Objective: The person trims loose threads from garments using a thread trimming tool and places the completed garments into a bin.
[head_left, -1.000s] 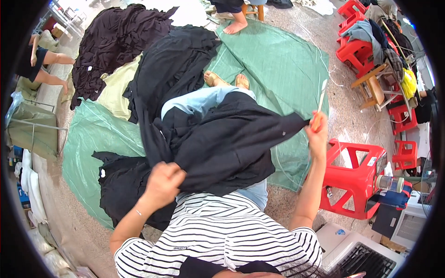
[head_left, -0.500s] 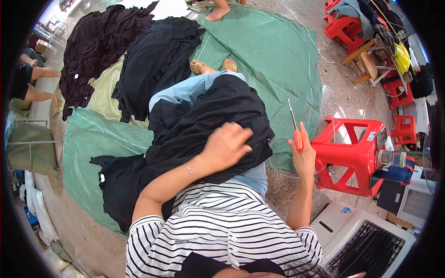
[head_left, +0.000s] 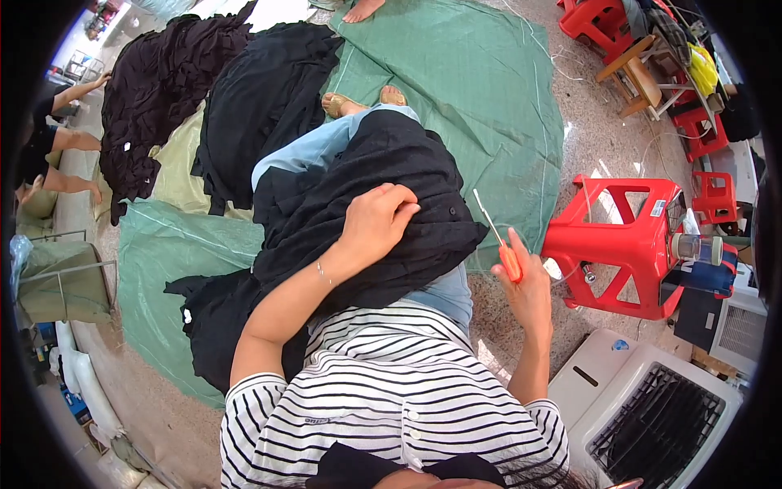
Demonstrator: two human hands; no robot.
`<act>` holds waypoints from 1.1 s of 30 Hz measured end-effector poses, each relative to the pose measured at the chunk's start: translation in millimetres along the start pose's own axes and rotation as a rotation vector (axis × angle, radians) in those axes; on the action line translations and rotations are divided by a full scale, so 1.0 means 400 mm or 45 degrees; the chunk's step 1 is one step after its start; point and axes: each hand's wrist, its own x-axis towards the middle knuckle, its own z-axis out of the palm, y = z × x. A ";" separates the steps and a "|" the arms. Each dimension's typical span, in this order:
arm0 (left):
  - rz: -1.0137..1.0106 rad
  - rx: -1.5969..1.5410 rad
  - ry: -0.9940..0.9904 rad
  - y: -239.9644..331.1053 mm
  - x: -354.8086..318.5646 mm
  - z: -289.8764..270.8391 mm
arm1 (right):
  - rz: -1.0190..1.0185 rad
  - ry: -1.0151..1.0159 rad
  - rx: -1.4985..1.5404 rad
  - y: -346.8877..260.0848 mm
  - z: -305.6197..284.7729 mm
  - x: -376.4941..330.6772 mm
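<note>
L hand (head_left: 376,220) rests on black cloth (head_left: 391,155), left of red stool (head_left: 631,251); can't tell if it's pinching any. R hand (head_left: 529,293), just left of stool, holds orange-handled tool (head_left: 511,264) w/ fingers partly splayed. Risk: tip's nr cloth edge, cd snag; rightward swing cd bump stool. Most room: green sheet (head_left: 489,98), up-left of stool.

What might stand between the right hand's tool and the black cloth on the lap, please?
Nothing visible does: the right hand holds the orange-handled tool near the right edge of the black cloth; the left hand is farther left.
</note>
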 end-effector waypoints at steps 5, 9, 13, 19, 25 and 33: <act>0.190 0.242 -0.268 0.021 -0.008 0.016 | -0.089 0.061 0.031 -0.013 -0.004 -0.054; 0.378 0.305 -0.437 0.014 -0.020 0.005 | -0.077 0.134 0.114 -0.012 0.003 -0.066; 0.280 0.107 -0.355 -0.024 -0.028 0.028 | -0.080 0.037 0.074 -0.044 -0.008 -0.074; 0.050 -0.297 -0.334 -0.023 -0.029 0.021 | -0.119 0.009 0.059 -0.086 -0.016 -0.107; -0.225 -0.503 -0.374 -0.029 -0.042 0.025 | -0.060 -0.056 -0.068 -0.112 -0.019 -0.124; -0.270 -0.588 -0.311 -0.037 -0.042 0.046 | -0.123 -0.043 -0.180 -0.100 -0.009 -0.119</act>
